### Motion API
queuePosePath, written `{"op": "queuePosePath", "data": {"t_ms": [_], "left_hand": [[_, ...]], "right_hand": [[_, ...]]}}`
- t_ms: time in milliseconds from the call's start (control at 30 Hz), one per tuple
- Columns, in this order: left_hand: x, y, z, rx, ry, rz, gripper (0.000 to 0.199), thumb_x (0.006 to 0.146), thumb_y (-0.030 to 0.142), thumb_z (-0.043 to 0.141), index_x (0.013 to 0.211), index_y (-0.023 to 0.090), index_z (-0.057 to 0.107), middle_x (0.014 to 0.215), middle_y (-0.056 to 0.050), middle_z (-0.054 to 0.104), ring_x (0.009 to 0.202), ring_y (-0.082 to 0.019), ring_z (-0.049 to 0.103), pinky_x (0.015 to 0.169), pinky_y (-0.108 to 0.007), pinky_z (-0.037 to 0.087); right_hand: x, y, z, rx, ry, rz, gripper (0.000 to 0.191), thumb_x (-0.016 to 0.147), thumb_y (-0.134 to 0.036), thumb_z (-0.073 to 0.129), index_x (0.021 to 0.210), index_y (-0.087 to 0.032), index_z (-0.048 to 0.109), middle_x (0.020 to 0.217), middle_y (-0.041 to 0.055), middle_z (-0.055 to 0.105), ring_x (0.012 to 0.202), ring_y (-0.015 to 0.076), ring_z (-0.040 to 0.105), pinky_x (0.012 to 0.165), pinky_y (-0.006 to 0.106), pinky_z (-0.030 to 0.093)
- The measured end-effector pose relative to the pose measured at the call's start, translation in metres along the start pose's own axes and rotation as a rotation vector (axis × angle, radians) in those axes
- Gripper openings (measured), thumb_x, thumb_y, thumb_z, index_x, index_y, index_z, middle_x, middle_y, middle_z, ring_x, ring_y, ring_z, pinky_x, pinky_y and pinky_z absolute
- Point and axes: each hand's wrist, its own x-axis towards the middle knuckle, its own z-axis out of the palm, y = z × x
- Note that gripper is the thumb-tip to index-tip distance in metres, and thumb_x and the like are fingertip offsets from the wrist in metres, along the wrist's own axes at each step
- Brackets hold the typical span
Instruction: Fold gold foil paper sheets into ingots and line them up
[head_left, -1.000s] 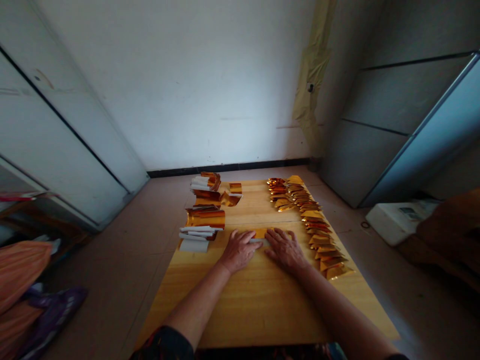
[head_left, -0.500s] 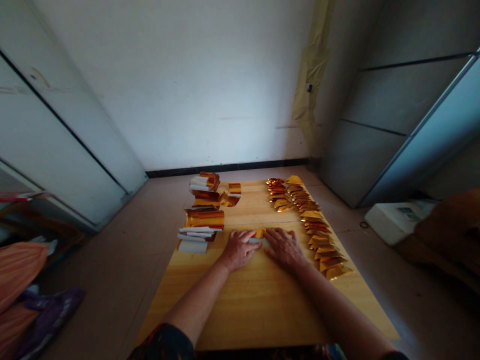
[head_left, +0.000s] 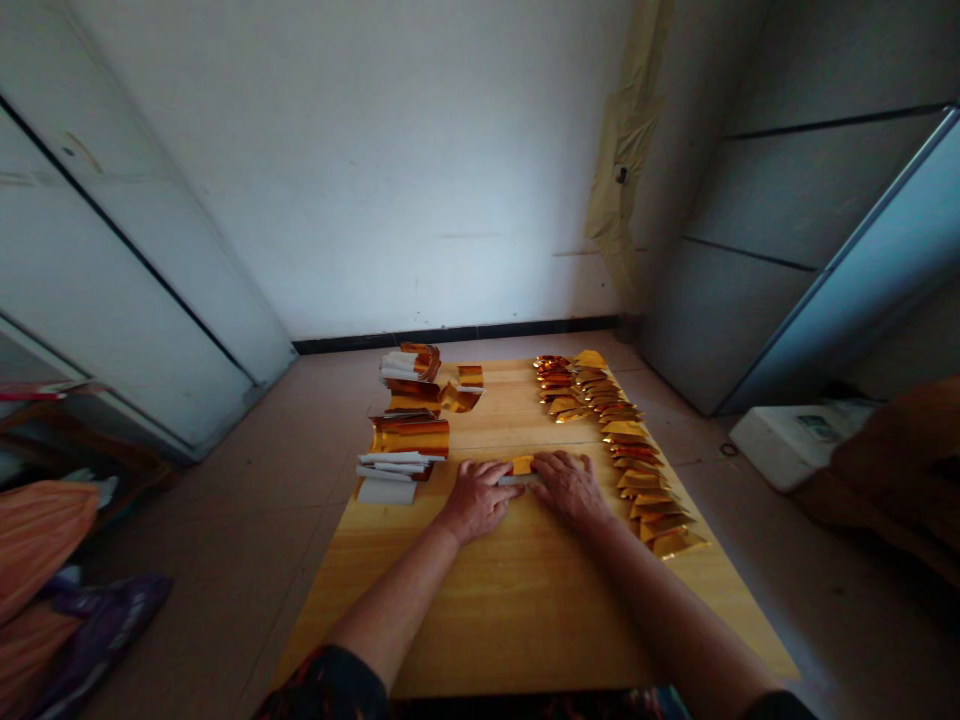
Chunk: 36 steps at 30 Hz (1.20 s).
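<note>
Between my two hands lies a small gold sheet (head_left: 522,466) with a pale lower strip, flat on the wooden table (head_left: 480,600). My left hand (head_left: 478,498) has its fingers on the sheet's left end, pinching it against the table. Over the right end rests my right hand (head_left: 568,488), its fingers pressed together on the sheet. Curved gold sheets (head_left: 410,437) and white-backed sheets (head_left: 387,491) lie in stacks along the table's left side. Folded gold pieces (head_left: 637,465) form overlapping rows along the right side.
A white wall (head_left: 420,180) rises behind the table. Grey cabinets (head_left: 742,270) stand to the right, near a white box (head_left: 780,445) on the floor. Orange cloth (head_left: 45,540) and a purple item (head_left: 105,630) are at the lower left.
My right hand has shifted very slightly on the gold sheet. My left hand stays almost where it was.
</note>
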Motion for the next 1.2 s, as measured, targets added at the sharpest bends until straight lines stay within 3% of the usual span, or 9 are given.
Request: {"op": "queuePosePath", "data": {"t_ms": [333,533,633,833,1000,1200], "left_hand": [[-0.002,0.000,0.002,0.036,-0.010,0.015,0.025,0.082,0.020,0.052,0.097,0.031,0.068,0.134,-0.002,0.054,0.120,-0.023,0.047,0.092,-0.047,0.033],[-0.002,0.002,0.000,0.020,-0.016,-0.007,0.034,0.082,0.019,0.050,0.107,0.037,0.065,0.135,-0.002,0.052,0.122,-0.023,0.046,0.094,-0.048,0.031],[-0.002,0.005,-0.004,0.004,-0.040,-0.024,0.041,0.081,0.018,0.051,0.115,0.041,0.061,0.135,-0.002,0.053,0.122,-0.023,0.045,0.095,-0.049,0.031],[-0.001,0.007,-0.007,-0.011,-0.065,-0.066,0.038,0.082,0.022,0.050,0.112,0.042,0.062,0.136,-0.001,0.052,0.122,-0.024,0.045,0.094,-0.050,0.031],[-0.001,0.006,-0.004,-0.025,-0.026,-0.055,0.039,0.081,0.020,0.052,0.111,0.041,0.064,0.134,-0.002,0.054,0.121,-0.025,0.046,0.095,-0.049,0.031],[0.002,0.008,-0.008,-0.024,-0.042,-0.066,0.036,0.081,0.020,0.053,0.109,0.041,0.065,0.132,-0.001,0.055,0.120,-0.024,0.047,0.094,-0.049,0.032]], "right_hand": [[0.008,-0.020,0.002,-0.035,0.001,0.078,0.045,0.088,-0.061,0.038,0.124,-0.037,0.050,0.123,0.0052,0.055,0.112,0.0281,0.044,0.098,0.063,0.022],[0.012,-0.022,-0.004,-0.043,-0.041,0.126,0.039,0.090,-0.058,0.036,0.119,-0.037,0.054,0.120,0.0040,0.055,0.112,0.0266,0.044,0.099,0.063,0.021],[0.012,-0.021,-0.005,-0.034,-0.038,0.148,0.036,0.092,-0.055,0.036,0.116,-0.037,0.055,0.118,0.0038,0.056,0.111,0.0257,0.044,0.099,0.062,0.022],[0.009,-0.010,-0.008,-0.044,0.036,0.218,0.035,0.093,-0.052,0.035,0.110,-0.034,0.059,0.112,0.0043,0.058,0.109,0.0254,0.045,0.095,0.056,0.027],[0.006,-0.004,-0.005,-0.065,0.055,0.239,0.036,0.092,-0.054,0.036,0.113,-0.035,0.058,0.116,0.0052,0.056,0.111,0.0250,0.044,0.092,0.049,0.032],[0.002,0.001,0.002,-0.052,0.102,0.225,0.040,0.091,-0.047,0.043,0.122,-0.026,0.055,0.126,0.0108,0.054,0.115,0.0256,0.046,0.091,0.041,0.036]]}}
